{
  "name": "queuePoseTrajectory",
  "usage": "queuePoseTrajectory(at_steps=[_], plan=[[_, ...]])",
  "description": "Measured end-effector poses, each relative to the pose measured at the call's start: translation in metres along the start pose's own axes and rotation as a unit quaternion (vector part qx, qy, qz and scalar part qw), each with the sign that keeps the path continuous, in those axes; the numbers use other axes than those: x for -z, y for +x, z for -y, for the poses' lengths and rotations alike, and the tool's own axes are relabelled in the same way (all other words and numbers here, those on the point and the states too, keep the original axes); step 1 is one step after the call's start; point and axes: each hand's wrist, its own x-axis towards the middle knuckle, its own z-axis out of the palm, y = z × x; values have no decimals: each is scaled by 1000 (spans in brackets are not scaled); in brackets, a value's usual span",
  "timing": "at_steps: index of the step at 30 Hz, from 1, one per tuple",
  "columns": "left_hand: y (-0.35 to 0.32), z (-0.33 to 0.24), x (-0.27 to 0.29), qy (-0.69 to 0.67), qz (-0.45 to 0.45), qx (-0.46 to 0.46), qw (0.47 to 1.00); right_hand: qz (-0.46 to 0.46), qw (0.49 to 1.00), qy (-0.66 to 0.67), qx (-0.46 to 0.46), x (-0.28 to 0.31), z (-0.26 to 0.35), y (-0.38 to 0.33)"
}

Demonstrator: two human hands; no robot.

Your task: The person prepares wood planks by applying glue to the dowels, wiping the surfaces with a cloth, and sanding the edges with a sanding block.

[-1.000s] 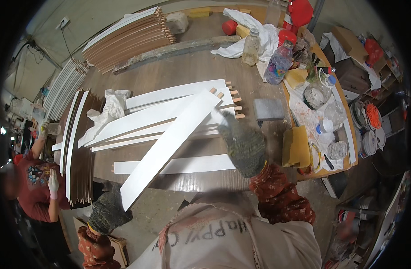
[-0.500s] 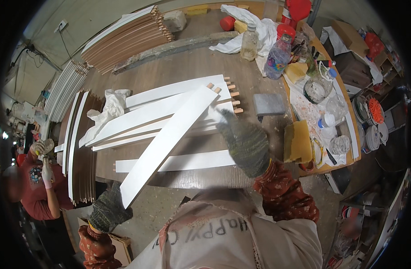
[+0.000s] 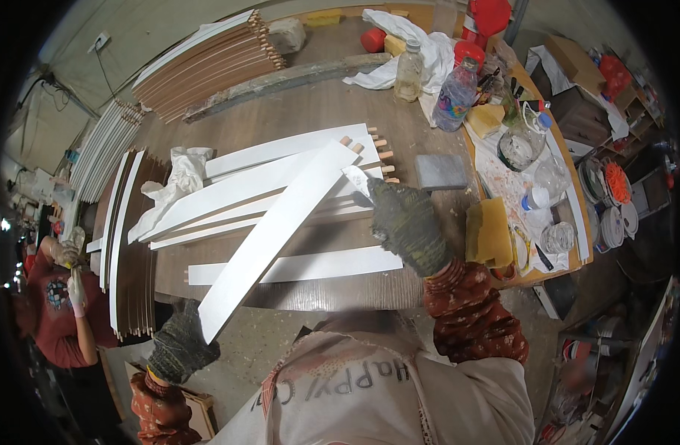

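Note:
A white wooden slat (image 3: 277, 237) lies slanted across other white slats (image 3: 243, 185) on the table. At its near end my left hand (image 3: 183, 345), in a dark knitted glove, is closed on the edge. My right hand (image 3: 410, 228), gloved alike, is to the right of the slat's far part. Its fingers are closed on a small white piece (image 3: 357, 182), perhaps folded paper or cloth; I cannot tell which. Wooden dowels (image 3: 383, 156) stick out from the slats' far-right ends. Another white slat (image 3: 332, 267) lies alone nearer the front edge.
Stacked slats (image 3: 206, 63) stand at the back left, and more (image 3: 129, 245) at the left edge. A crumpled white cloth (image 3: 180, 178), a grey block (image 3: 440, 172), a yellow sponge (image 3: 490, 231) and bottles (image 3: 456, 96) lie about. A co-worker (image 3: 65, 304) is at far left.
My right hand has drawn slightly away to the right of the slat, and the white piece in its fingers now shows. The left hand still holds the near end.

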Motion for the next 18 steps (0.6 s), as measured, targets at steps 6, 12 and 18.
queuePoseTrajectory(at_steps=[6,12,18], plan=[[1,2,-1,39,-4,-7,999,-49,969,-162,181,9,-31,5],[3,-4,6,26,34,37,998,-77,982,-64,163,17,-22,1],[1,1,2,33,-11,4,999,-76,957,-142,240,19,-20,7]])
